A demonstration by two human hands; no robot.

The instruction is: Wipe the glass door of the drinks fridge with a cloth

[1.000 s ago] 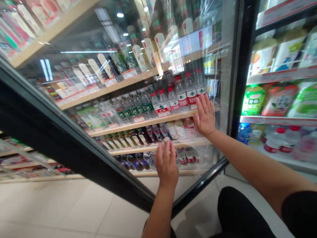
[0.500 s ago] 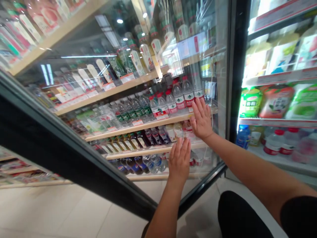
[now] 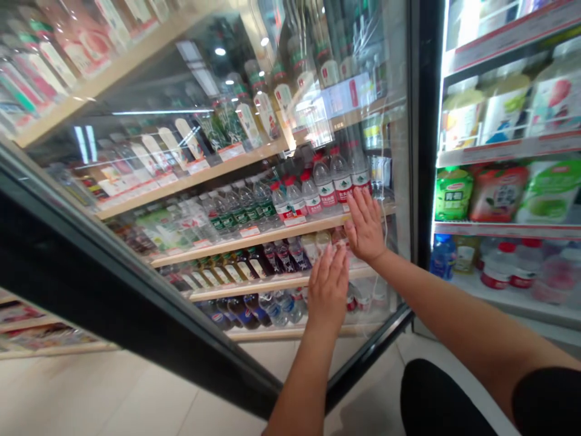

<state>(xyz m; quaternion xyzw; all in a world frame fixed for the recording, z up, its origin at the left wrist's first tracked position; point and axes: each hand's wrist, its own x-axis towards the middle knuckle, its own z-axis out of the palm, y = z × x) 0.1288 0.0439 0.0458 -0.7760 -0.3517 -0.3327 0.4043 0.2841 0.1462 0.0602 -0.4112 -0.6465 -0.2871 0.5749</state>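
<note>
A glass fridge door (image 3: 254, 91) with a black frame (image 3: 136, 315) stands swung out in front of me. My left hand (image 3: 327, 289) lies flat on the lower glass, fingers spread, holding nothing. My right hand (image 3: 365, 226) presses flat on the glass just above and to the right of it, near the door's hinged edge. Through the glass I see wooden shelves with red-capped water bottles (image 3: 325, 189) and dark drink bottles (image 3: 254, 264) below.
The open fridge (image 3: 503, 230) on the right holds green and red drink pouches and bottles with red caps. A black upright post (image 3: 426, 133) separates door and fridge. Pale floor tiles (image 3: 109, 393) lie below. My dark-clothed knee (image 3: 440, 399) is at bottom right.
My left hand has moved up and to the right along the glass, closer to my right hand. The door has shifted slightly to the left in view.
</note>
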